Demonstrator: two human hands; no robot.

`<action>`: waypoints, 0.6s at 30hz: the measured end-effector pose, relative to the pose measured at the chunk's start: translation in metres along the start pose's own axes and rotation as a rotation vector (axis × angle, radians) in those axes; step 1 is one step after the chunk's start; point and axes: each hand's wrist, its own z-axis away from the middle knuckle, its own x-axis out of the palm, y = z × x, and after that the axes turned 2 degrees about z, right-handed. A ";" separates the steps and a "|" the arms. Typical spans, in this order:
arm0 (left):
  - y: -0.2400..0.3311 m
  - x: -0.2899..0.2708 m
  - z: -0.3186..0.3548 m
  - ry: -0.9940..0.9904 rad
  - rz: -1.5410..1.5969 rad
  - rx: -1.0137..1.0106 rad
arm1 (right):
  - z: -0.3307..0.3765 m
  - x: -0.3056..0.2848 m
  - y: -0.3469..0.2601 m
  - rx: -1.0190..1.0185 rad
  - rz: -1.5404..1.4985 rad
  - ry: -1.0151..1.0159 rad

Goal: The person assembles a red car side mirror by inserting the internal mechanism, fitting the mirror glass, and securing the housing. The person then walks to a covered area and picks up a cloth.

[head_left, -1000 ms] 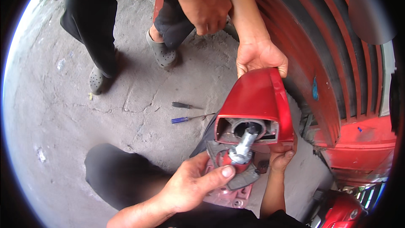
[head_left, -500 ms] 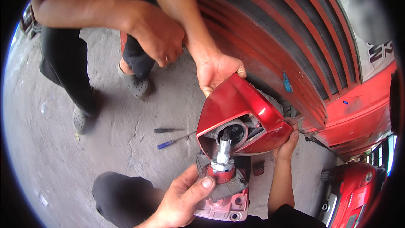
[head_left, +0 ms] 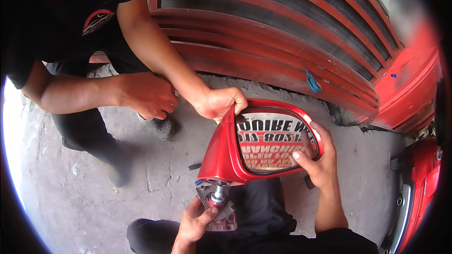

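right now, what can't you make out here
All in the head view:
Metal stem: upper end hidden by the red mirror housing.
Left hand: some fingertips hidden behind the base.
Co-worker: head cut off by the upper edge.
Red vehicle: cut off by the dark right rim.

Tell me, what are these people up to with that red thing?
Two people are holding a red mirror housing. The person's right hand grips its outer edge, thumb over the mirror glass, while a co-worker's hand holds the upper corner. The person's left hand holds the mounting base below, its silver post pointing up at the housing's underside. How far the post goes in is hard to tell.
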 end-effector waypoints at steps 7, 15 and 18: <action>-0.022 -0.014 -0.012 0.177 0.012 0.033 | -0.047 0.044 -0.083 -0.790 0.899 -0.655; -0.013 -0.009 -0.012 0.222 0.067 -0.003 | -0.048 0.071 -0.060 -0.863 0.912 -0.791; -0.015 -0.011 -0.012 0.220 0.053 -0.004 | -0.046 0.074 -0.060 -0.849 0.962 -0.833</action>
